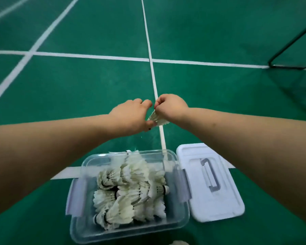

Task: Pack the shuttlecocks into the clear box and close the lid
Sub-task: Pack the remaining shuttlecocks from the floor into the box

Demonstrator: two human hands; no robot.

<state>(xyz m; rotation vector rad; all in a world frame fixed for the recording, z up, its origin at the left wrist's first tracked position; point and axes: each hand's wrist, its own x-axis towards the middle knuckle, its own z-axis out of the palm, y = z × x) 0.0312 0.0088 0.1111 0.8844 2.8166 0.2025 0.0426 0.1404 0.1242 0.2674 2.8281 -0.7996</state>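
bottom edge: a pale lump (179, 242), cut off by the frame. We can't tell what it is.
clear box (131, 234): sits open on the green floor (237, 96), nearest to us. Its walls are see-through, and a white court line (153, 75) shows blurred through the far end.
side clips (74, 200): tinted flaps on the left and right walls. We can't make out how they are latched.
shuttlecocks (131, 191): a white feathered pile inside the box, lying on their sides and overlapping. A few corks with black bands show, the rest are buried, and we can't count them.
lid (224, 206): white and off the box, lying flat on the floor against the box's right side with its handle (210, 175) on top. The right forearm covers its far right corner.
held shuttlecock (157, 119): in the air beyond the box, between the two hands. Only part of its feather skirt shows and the cork is hidden.
left hand (129, 117): fingers curled, thumb pinching the edge of the skirt. We see the back of the hand and the fingertips are mostly hidden.
right hand (171, 106): fist closed round the upper part of the held shuttlecock, knuckles towards us.
black metal frame (290, 45): far right on the floor, cut off by the frame. We can't tell what it belongs to.
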